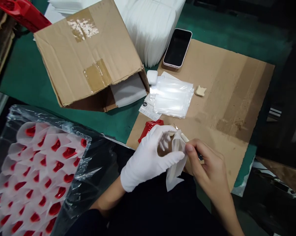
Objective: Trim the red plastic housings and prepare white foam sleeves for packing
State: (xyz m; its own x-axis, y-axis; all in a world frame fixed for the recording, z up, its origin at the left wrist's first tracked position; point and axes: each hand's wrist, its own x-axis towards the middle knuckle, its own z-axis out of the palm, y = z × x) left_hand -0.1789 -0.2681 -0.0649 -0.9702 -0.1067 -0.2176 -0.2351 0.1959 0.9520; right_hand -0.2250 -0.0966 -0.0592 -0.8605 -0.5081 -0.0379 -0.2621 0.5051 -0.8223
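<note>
My left hand (pixel 153 154), in a white glove, curves its thumb and fingers around a thin translucent white sheet (pixel 175 167), whose lower end hangs down over my dark clothing. At the sheet's right edge my bare right hand (pixel 207 164) pinches with thumb and forefinger. A slim white tool (pixel 184 137) with a pointed tip shows just behind the sheet; I cannot tell whether it is held or lies on the cardboard. Partly hidden behind the glove is a red plastic piece (pixel 148 128).
A cardboard sheet (pixel 219 95) covers part of the green table. On it lie clear plastic bags (pixel 174 98), a phone (pixel 177 48) and a small beige piece (pixel 200 91). An open carton (pixel 89 55) and stacked white sheets (pixel 153 29) stand behind. Wrapped red pieces (pixel 42 177) fill a plastic-lined container.
</note>
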